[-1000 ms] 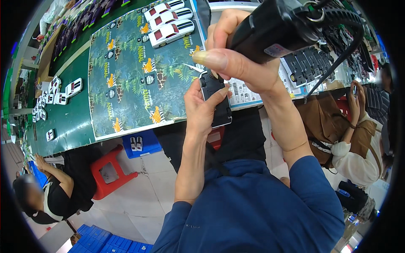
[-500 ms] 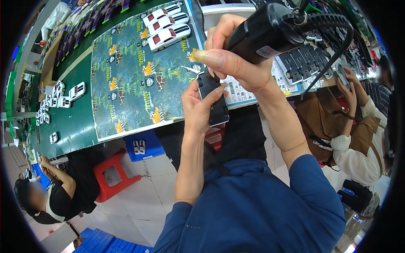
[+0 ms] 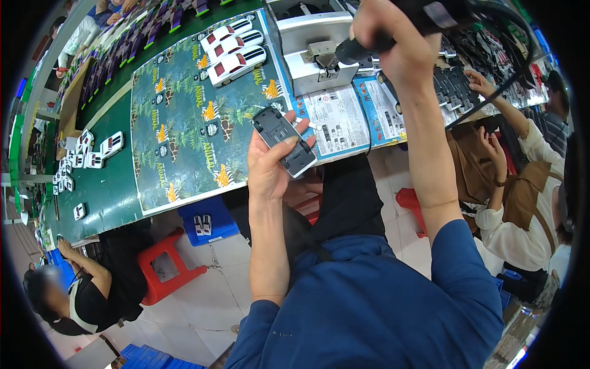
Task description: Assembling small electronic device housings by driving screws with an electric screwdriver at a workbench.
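A toy car (image 3: pixel 273 126) lies belly up in my left hand (image 3: pixel 265 165), its black chassis showing and a strip of white body along the edge. The thumb presses across the chassis while the fingers curl round the far side. My right hand (image 3: pixel 402 52) grips a black electric screwdriver (image 3: pixel 424 13) with a cord. Its nose points left to the small outlet on the front of a silver screw feeder (image 3: pixel 304 77); whether the bit touches is too small to tell. Three white toy cars (image 3: pixel 236 66) stand in a row on the patterned sheet (image 3: pixel 184 132).
More white car bodies (image 3: pixel 92 157) cluster on the green table at left. Black chassis (image 3: pixel 452 89) lie at right, near a co-worker's hand (image 3: pixel 482 83). The screwdriver cord (image 3: pixel 513 86) loops down at right. A red stool (image 3: pixel 166 264) and blue bin (image 3: pixel 212 230) stand below the table.
My right hand has carried the screwdriver up and away from the toy car to the screw feeder. My left hand has shifted slightly left, tilting the car.
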Available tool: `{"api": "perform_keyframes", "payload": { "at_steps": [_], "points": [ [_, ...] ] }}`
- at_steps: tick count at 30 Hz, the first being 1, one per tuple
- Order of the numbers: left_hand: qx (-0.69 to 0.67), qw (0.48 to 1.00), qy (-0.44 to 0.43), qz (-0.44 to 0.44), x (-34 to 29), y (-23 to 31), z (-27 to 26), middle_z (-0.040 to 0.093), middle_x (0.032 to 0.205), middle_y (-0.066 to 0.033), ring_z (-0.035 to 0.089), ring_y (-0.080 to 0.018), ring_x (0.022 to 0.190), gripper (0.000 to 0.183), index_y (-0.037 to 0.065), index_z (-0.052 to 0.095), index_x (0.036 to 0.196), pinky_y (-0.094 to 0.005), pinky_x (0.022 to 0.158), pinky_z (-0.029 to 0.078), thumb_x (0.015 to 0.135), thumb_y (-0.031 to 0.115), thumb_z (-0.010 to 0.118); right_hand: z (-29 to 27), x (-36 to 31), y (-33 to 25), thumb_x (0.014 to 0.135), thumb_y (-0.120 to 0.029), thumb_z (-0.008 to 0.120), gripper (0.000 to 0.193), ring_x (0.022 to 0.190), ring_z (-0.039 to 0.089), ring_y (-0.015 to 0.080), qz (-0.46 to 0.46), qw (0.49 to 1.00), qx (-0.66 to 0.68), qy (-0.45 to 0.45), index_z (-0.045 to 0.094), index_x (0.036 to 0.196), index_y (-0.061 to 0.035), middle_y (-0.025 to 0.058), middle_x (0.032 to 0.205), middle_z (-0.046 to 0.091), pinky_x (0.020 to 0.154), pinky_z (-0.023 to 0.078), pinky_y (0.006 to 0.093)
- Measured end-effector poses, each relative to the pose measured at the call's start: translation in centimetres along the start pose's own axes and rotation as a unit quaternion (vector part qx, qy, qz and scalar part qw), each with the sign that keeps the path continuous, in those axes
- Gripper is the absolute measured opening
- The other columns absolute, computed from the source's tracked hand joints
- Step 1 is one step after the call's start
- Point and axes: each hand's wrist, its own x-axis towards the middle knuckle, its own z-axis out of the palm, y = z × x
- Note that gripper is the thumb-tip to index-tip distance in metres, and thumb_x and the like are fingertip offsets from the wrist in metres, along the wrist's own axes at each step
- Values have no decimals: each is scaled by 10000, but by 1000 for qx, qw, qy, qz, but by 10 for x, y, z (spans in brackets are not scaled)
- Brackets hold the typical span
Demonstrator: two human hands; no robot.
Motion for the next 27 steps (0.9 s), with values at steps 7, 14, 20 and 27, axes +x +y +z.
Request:
{"api": "perform_keyframes", "payload": {
  "at_steps": [7,14,20,27],
  "points": [
    [45,999,4,15,0,0,7,526,1366,-275,617,-449,1161,632,1,391,1369,-547,899,599,781,-140,573,5,-1,22,882,-79,746,150,442,546,85,29,999,-26,6,634,793,-35,10,574,591,439,428,216],
    [-30,999,11,22,0,-1,-8,594,1270,-249,671,-423,1063,647,42,436,1364,-484,787,639,750,-122,558,23,22,44,874,-87,754,154,422,551,84,-208,962,89,-153,655,767,-38,13,564,606,411,438,223],
    [-17,999,33,38,3,-3,-5,610,1140,-169,668,-286,970,753,104,399,1459,-459,794,622,766,-139,563,16,8,21,881,-98,762,169,426,554,86,-2,999,-50,17,646,786,-19,15,567,596,406,423,216],
    [-9,999,13,42,3,-6,-10,626,1164,-151,664,-270,1031,718,113,417,1452,-473,862,607,796,-153,539,19,16,21,878,-126,756,253,382,523,91,60,994,-86,-39,635,677,-29,6,506,571,378,396,241]
  ]
}}
